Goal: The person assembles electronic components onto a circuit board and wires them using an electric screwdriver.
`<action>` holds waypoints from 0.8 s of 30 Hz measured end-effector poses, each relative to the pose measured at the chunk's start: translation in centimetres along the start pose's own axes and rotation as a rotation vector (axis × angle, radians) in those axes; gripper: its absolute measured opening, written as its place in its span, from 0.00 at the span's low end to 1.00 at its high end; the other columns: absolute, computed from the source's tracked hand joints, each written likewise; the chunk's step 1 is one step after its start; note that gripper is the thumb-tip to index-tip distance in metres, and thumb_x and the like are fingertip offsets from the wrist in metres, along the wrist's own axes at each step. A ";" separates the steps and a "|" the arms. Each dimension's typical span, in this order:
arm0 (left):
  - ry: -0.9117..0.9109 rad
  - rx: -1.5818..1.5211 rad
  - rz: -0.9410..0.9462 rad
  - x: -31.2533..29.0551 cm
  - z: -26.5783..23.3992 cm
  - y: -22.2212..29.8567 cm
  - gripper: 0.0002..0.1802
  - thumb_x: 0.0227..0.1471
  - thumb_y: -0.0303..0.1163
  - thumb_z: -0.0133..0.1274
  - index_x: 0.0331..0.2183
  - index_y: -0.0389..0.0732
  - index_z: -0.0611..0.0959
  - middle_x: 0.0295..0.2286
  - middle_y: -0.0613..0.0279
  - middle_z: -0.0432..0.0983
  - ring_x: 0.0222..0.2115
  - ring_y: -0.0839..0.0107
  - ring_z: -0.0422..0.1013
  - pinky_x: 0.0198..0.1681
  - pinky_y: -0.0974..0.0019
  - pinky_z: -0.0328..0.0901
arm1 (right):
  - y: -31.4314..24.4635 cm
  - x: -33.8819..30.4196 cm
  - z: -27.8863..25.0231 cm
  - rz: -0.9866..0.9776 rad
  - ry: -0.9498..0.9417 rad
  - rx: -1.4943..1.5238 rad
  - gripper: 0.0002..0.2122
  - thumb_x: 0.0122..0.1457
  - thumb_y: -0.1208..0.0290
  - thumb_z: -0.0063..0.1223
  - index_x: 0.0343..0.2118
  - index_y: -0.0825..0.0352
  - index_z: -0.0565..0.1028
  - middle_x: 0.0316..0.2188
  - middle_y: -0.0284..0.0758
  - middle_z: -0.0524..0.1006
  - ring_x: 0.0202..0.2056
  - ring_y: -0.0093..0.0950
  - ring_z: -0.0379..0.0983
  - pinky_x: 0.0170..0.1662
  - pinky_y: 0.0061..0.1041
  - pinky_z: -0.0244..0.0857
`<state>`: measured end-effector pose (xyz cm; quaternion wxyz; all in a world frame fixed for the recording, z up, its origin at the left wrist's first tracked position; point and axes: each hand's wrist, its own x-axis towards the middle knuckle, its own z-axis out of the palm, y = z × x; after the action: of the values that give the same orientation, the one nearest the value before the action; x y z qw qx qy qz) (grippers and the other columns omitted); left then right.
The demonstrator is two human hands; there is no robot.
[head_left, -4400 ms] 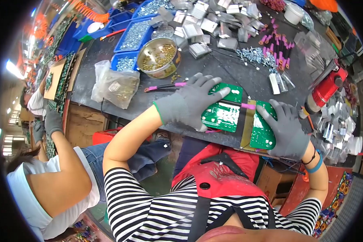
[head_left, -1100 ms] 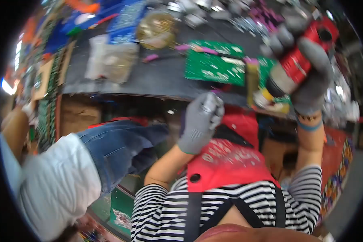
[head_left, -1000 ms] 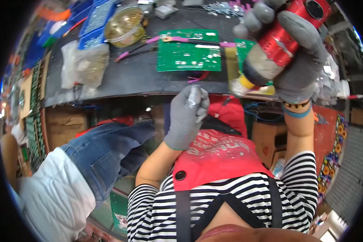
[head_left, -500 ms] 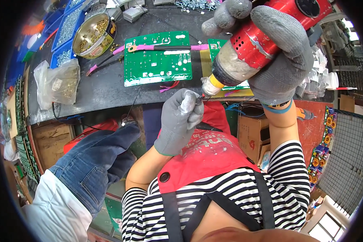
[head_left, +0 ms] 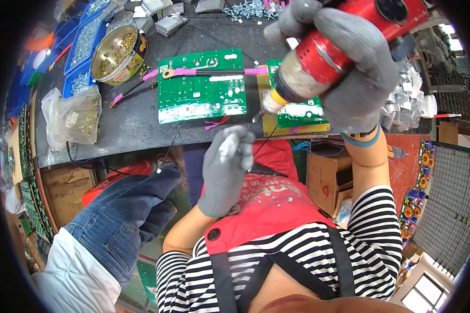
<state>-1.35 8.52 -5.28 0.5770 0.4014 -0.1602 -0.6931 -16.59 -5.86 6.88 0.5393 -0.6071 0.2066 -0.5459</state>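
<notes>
My gloved right hand (head_left: 363, 78) is wrapped round a red power screwdriver (head_left: 326, 60), its pale nose and yellow ring pointing down to the left. The bit hangs over the table's near edge, beside a green circuit board (head_left: 308, 115) on a yellowish base. Apart from the bit, my gloved left hand (head_left: 223, 175) is closed above the red apron, its thumb whitened; what its fingers hold, if anything, does not show. Farther left lies a larger green circuit board (head_left: 201, 104), crossed by a black cable (head_left: 219, 72) with pink ends and a copper lug.
A round tin (head_left: 121, 70) of brass-coloured parts and a plastic bag (head_left: 73, 117) lie at left, near blue bins (head_left: 83, 55) of screws. Heatsinks (head_left: 167, 23) and loose screws (head_left: 253, 9) are at the back. Another person in jeans (head_left: 120, 219) is close on my left.
My left hand has drawn down and away from the driver's tip, its fingers no longer at the bit. The driver has swung a little left and the bit now shows.
</notes>
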 end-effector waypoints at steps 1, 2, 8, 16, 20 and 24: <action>0.001 0.001 -0.002 -0.3 -0.5 0.0 0.15 0.63 0.33 0.44 0.47 0.33 0.73 0.35 0.56 0.73 0.29 0.77 0.67 0.30 0.76 0.64 | 0.6 0.2 -0.6 -0.048 -0.016 -0.057 0.13 0.53 0.69 0.49 0.41 0.69 0.71 0.36 0.40 0.74 0.38 0.34 0.71 0.43 0.36 0.70; 0.062 -0.018 0.032 -0.6 -1.1 -0.1 0.15 0.62 0.31 0.43 0.47 0.33 0.72 0.37 0.54 0.74 0.31 0.76 0.68 0.32 0.74 0.66 | -2.7 1.8 3.9 0.290 0.350 0.110 0.16 0.53 0.77 0.54 0.44 0.72 0.68 0.31 0.39 0.75 0.34 0.34 0.76 0.40 0.38 0.73; 0.328 0.047 0.068 -0.8 -3.2 1.6 0.14 0.62 0.27 0.44 0.48 0.33 0.73 0.35 0.50 0.78 0.22 0.76 0.71 0.21 0.78 0.67 | 0.6 4.3 3.8 0.220 0.262 0.177 0.11 0.55 0.78 0.54 0.41 0.70 0.69 0.25 0.38 0.74 0.18 0.26 0.69 0.15 0.25 0.62; 0.319 0.063 0.193 1.1 -5.3 3.4 0.10 0.60 0.31 0.50 0.37 0.33 0.77 0.25 0.55 0.78 0.09 0.82 0.60 0.08 0.78 0.52 | 3.3 4.8 4.1 0.297 0.125 0.360 0.12 0.53 0.80 0.56 0.40 0.68 0.70 0.24 0.36 0.73 0.14 0.22 0.63 0.15 0.23 0.58; 0.353 0.070 0.181 1.8 -5.0 3.8 0.10 0.60 0.32 0.51 0.34 0.34 0.77 0.23 0.55 0.77 0.09 0.82 0.60 0.08 0.78 0.51 | 3.8 5.2 5.1 0.326 0.238 0.107 0.13 0.55 0.77 0.54 0.43 0.68 0.69 0.27 0.38 0.73 0.16 0.24 0.65 0.15 0.25 0.58; 0.385 0.122 0.199 2.1 -4.2 4.1 0.10 0.59 0.32 0.52 0.31 0.34 0.76 0.22 0.55 0.76 0.09 0.82 0.59 0.08 0.78 0.50 | 5.4 4.8 2.7 0.310 -0.024 0.666 0.18 0.59 0.60 0.47 0.46 0.69 0.68 0.36 0.41 0.73 0.25 0.28 0.70 0.23 0.25 0.65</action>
<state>4.50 6.38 -5.88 0.6372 0.5425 -0.1276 -0.5323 -10.82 -10.57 4.72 0.7860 -0.3662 0.1008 -0.4879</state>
